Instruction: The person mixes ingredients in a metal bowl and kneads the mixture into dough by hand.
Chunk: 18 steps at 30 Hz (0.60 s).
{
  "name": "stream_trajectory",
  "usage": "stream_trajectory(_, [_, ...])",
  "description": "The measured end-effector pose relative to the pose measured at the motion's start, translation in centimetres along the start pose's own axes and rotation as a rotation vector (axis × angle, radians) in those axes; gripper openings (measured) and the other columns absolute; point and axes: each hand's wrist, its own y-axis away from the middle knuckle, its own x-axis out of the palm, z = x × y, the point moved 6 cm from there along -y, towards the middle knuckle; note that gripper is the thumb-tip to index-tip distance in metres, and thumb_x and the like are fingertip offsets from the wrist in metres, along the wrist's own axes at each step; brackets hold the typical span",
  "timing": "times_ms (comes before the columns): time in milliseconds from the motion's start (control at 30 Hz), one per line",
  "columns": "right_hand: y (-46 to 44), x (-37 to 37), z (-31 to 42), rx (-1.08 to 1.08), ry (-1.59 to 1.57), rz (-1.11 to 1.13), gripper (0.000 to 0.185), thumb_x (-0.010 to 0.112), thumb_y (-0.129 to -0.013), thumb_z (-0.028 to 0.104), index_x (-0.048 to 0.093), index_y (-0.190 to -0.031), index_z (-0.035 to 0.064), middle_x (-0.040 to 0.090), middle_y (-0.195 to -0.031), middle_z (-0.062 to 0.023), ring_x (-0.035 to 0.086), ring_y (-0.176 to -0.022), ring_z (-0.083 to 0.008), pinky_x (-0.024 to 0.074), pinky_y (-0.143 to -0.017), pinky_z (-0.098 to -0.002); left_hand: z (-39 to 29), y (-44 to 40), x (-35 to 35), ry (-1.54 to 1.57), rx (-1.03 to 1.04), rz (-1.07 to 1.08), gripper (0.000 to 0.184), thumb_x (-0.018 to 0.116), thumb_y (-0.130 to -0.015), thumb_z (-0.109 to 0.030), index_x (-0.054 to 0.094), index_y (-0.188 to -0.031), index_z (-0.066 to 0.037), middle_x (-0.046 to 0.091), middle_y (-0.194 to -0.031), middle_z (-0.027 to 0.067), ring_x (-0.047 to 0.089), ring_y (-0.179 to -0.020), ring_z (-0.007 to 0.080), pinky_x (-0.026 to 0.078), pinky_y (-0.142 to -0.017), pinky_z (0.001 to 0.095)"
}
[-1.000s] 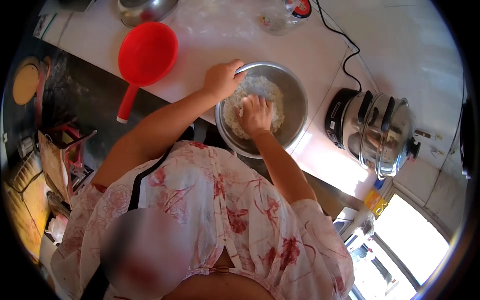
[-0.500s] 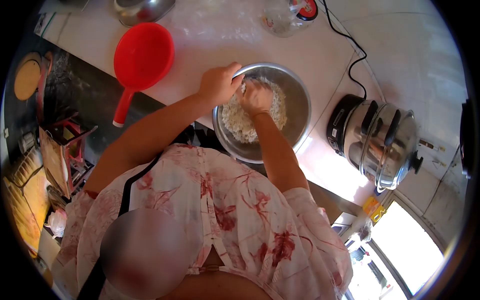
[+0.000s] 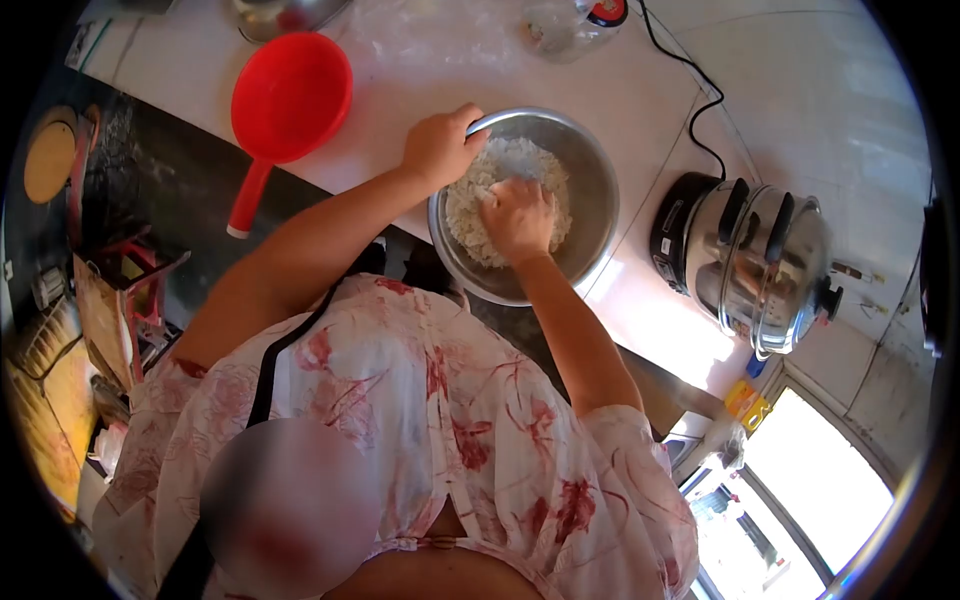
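Note:
A wide metal bowl (image 3: 592, 200) stands at the edge of the white counter, with a pale, crumbly, dough-like mass (image 3: 468, 215) inside. My left hand (image 3: 440, 148) grips the bowl's upper left rim, thumb over the edge. Inside the bowl, my right hand (image 3: 519, 218) presses down into the pale mass. Its fingers are bent and their tips are sunk in the mass, so whether they hold any of it is hidden.
A red dipper (image 3: 292, 97) lies left of the bowl on the counter (image 3: 400, 75). Another metal bowl (image 3: 285, 15) and a clear jar (image 3: 567, 28) are at the back. To the right stands a steel steamer pot (image 3: 760, 265) with a black cord (image 3: 692, 75).
My right hand has moved from beside my left hand down to the middle of the pale mass. My left hand keeps its hold on the rim. The whole view has shifted slightly.

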Motion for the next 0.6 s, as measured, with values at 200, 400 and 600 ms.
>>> stream_trajectory(200, [-2.0,2.0,-0.1,-0.133,0.045,-0.047,0.024,0.065,-0.07,0.03,0.055,-0.082,0.0118,0.056,-0.095,-0.0056,0.054,-0.092,-0.0264,0.0422,-0.077,-0.0472,-0.4,-0.4,-0.1,-0.043,0.048,0.01,0.015,0.062,-0.083,-0.022,0.058,-0.088,-0.009,0.06,-0.064,0.0129,0.059,-0.061,0.0342,0.045,-0.055,0.0438])
stream_trajectory(400, [-4.6,2.6,-0.7,-0.175,-0.001,-0.194,0.018,0.062,-0.072,0.026,0.054,-0.074,0.0106,0.062,-0.09,-0.0103,0.059,-0.087,-0.0294,0.0472,-0.073,-0.0468,-0.5,-0.5,-0.1,-0.04,0.108,0.004,0.014,0.06,-0.083,-0.021,0.053,-0.087,-0.01,0.059,-0.061,0.0118,0.059,-0.058,0.0348,0.045,-0.052,0.0451])
stream_trajectory(600, [-6.0,2.5,-1.1,-0.082,-0.045,-0.223,0.023,0.063,-0.074,0.027,0.056,-0.062,0.0092,0.06,-0.067,-0.0104,0.059,-0.065,-0.0321,0.0476,-0.06,-0.0431,-0.6,-0.4,-0.1,-0.053,0.108,0.006,0.015,0.061,-0.084,-0.021,0.056,-0.09,-0.008,0.059,-0.063,0.0134,0.059,-0.06,0.036,0.045,-0.054,0.0451])
